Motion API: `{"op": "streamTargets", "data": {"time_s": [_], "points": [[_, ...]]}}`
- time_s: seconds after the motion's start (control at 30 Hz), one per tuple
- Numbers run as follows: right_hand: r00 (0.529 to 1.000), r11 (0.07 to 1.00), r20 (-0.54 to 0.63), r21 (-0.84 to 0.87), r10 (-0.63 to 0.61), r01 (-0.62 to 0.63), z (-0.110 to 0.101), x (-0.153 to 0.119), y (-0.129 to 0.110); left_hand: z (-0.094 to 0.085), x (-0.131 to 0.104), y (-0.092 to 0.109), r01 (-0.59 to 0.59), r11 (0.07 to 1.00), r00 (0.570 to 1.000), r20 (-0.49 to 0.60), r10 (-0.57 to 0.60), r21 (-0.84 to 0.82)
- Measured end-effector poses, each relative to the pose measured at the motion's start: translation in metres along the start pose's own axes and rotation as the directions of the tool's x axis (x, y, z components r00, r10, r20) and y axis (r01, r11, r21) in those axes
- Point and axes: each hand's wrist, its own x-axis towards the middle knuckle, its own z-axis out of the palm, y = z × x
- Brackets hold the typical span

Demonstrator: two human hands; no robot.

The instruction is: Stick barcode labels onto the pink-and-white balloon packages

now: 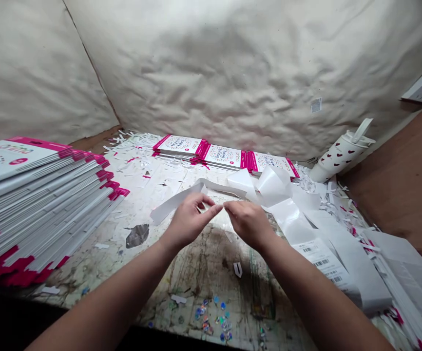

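Observation:
Over the middle of the worktable, my left hand (193,218) and my right hand (250,220) meet almost fingertip to fingertip. Both are closed in a pinch, and whatever lies between the fingers is too small or hidden to make out. Just behind them a long white paper strip (172,202) curls across the table. It runs toward a loose heap of glossy white label backing (275,187) to the right. Barcode labels (322,261) show on a sheet beside my right forearm.
A tall pile of white-and-pink printed packets (39,195) leans at the left. Three shorter packet stacks (221,155) line the back. A heart-patterned tumbler (337,156) stands tilted at the right. Paper scraps and shiny round confetti (225,324) litter the worn tabletop (203,273).

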Motion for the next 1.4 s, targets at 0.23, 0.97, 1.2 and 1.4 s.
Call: {"op": "streamTargets", "data": {"time_s": [0.23, 0.97, 1.2, 1.4], "points": [[0.933, 0.983, -0.354, 0.182, 0.066, -0.001, -0.048, -0.003, 0.023, -0.043, 0.059, 0.015, -0.366, 0.818, 0.874, 0.466, 0.139, 0.444], [0.978, 0.968, 0.199, -0.251, 0.058, -0.006, 0.007, 0.139, 0.031, -0.024, -0.008, -0.044, -0.685, 0.541, 0.714, 0.594, 0.370, 0.488], [0.978, 0.966, 0.205, -0.241, -0.038, 0.088, 0.096, 0.294, 0.008, -0.041, 0.006, -0.062, -0.610, 0.632, 0.791, 0.426, 0.440, 0.479], [0.967, 0.962, 0.250, -0.272, 0.040, 0.030, 0.105, 0.327, 0.031, -0.041, 0.006, -0.059, -0.593, 0.636, 0.803, 0.428, 0.416, 0.494]]}}
